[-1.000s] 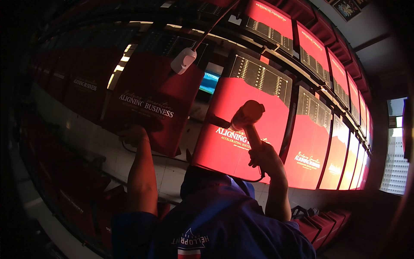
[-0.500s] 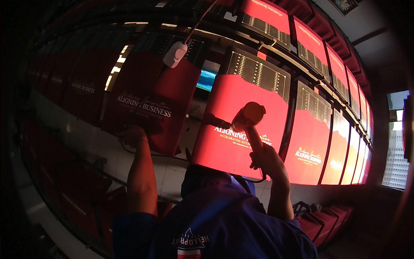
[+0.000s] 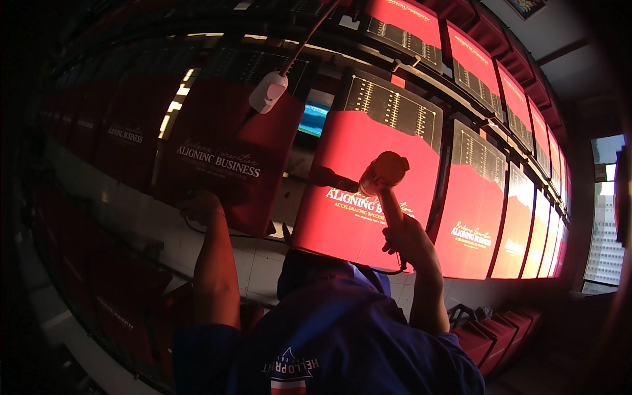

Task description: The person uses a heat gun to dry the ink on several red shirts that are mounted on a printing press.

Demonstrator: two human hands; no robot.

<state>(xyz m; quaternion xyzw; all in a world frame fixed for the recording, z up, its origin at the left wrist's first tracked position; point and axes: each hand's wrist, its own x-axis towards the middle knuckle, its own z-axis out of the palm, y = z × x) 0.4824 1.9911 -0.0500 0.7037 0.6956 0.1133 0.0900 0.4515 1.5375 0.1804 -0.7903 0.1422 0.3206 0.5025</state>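
Observation:
My right hand [image 3: 409, 242] is wrapped round the handle of a handheld blower [image 3: 386, 172], shaped like a hair dryer with a round orange-red end. It is held over a brightly lit red and black printed panel [image 3: 368, 155], and its shadow falls on the panel's left part; whether it touches cannot be told. A cord hangs in a loop below that hand. My left hand [image 3: 203, 207] is at the lower left edge of a shaded printed panel [image 3: 243, 138]. Shadow hides its fingers, so its grip cannot be made out.
A white plug-like device [image 3: 268, 92] hangs on a cable above the shaded panel. More printed panels [image 3: 471, 197] stand in rows to the right and left on a metal rack. Dark red panels [image 3: 503, 339] sit low at right. A window [image 3: 604, 210] is at far right.
The blower's round end has shifted very slightly up and to the right. Otherwise both hands and the panels stay almost where they were.

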